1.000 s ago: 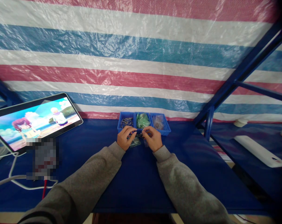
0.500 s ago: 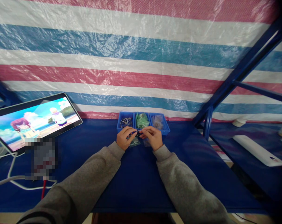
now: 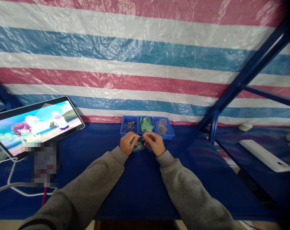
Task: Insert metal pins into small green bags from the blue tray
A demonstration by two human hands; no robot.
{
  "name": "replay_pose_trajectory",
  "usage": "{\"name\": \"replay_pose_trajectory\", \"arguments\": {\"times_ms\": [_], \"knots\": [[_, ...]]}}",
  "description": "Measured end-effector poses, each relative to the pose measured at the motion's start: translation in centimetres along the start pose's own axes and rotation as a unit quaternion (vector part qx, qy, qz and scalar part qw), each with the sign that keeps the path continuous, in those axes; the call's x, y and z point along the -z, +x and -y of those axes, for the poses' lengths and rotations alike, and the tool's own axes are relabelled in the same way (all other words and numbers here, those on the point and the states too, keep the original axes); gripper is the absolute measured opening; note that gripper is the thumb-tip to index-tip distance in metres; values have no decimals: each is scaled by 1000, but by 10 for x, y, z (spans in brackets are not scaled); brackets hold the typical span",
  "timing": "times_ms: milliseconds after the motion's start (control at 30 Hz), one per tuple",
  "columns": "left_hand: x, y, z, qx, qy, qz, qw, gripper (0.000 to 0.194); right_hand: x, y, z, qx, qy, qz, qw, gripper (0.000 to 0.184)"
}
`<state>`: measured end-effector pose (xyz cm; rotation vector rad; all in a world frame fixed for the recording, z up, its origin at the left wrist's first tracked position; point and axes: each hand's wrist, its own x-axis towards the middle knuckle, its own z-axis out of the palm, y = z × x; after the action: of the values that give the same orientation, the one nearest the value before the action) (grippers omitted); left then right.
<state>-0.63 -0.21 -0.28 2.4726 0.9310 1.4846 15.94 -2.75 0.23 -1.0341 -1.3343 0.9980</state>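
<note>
My left hand (image 3: 128, 142) and my right hand (image 3: 155, 143) meet just in front of the blue bins, fingertips pinched. Between them is a small thin dark piece (image 3: 141, 137) with a shiny end, gripped from both sides; its exact kind is too small to make out. Under the fingers lies a greenish clear packet (image 3: 138, 146) on the table, partly covered by the hands. Behind are joined blue bins: the left one holds loose thin metal pieces (image 3: 129, 126), the middle one green packets (image 3: 146, 124), the right one clear plastic bags (image 3: 161, 126).
A tablet (image 3: 39, 124) playing a cartoon leans at the left, with white cables and a blurred-out object (image 3: 45, 164) before it. A blue table (image 3: 140, 185) spans the front. A striped sheet (image 3: 135, 64) hangs behind; a blue frame (image 3: 231, 92) and long white object (image 3: 264, 155) are right.
The left fingers have closed further round the thin piece, and less of it shows. The right hand has shifted slightly left and turned a little. The bins stay put.
</note>
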Motion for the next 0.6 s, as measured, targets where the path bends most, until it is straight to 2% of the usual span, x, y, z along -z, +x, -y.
{"name": "replay_pose_trajectory", "arguments": {"times_ms": [200,300,500,600], "knots": [[0,-1,1,21,28,0,999,32,-3,-5,1,46,-47,23,998,27],[1,0,0,21,25,0,999,34,-2,-4,2,49,-51,13,997,27],[2,1,-4,23,-39,6,999,20,0,-2,2,41,-69,-24,996,28],[1,1,-5,32,-76,2,997,20,0,-2,0,48,-89,-34,994,28]]}}
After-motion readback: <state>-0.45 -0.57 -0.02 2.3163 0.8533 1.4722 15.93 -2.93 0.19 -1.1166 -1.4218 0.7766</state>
